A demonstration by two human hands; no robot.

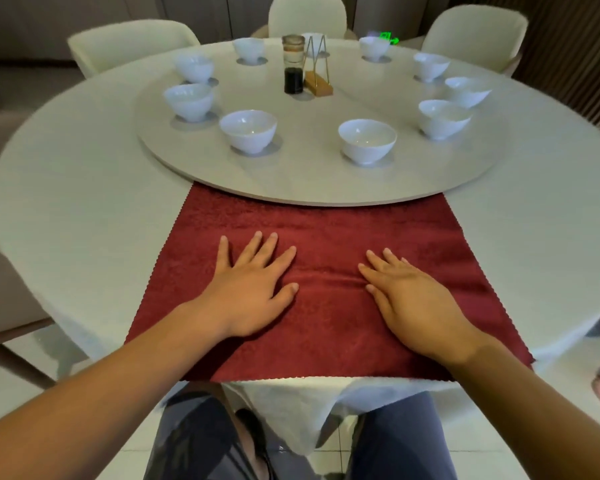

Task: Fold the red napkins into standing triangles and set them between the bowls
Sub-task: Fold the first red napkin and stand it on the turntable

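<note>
Both forearms come in from the lower corners of the frame and meet over the near part of the table (84, 209). The left hand (253, 292) lies palm down, a little left of the centre. Its fingers are straight and spread wide, and the thumb points toward the other hand. The right hand (416, 303) lies palm down as well, right of the centre. Its fingers are straight and closer together, and they point to the upper left. Neither hand grips anything; both only press flat on the cloth.

The red napkin (326, 223) is spread open directly under both hands and fills the middle of the frame. Its far edge reaches the rim of the round turntable (309, 181), and I cannot tell if it goes under it. Its near edge lies at the table's edge, at the lower centre. A low wrinkle runs across the cloth between the two thumbs.

Above the napkin, white bowls stand in a ring on the turntable. The two nearest are one bowl (248, 131) at the left of centre and a second bowl (367, 142) at the right of centre, well apart from the hands. In the upper centre stand a dark sauce bottle (293, 69) and, just beside it, a wire stand on a wooden base (317, 83).
</note>
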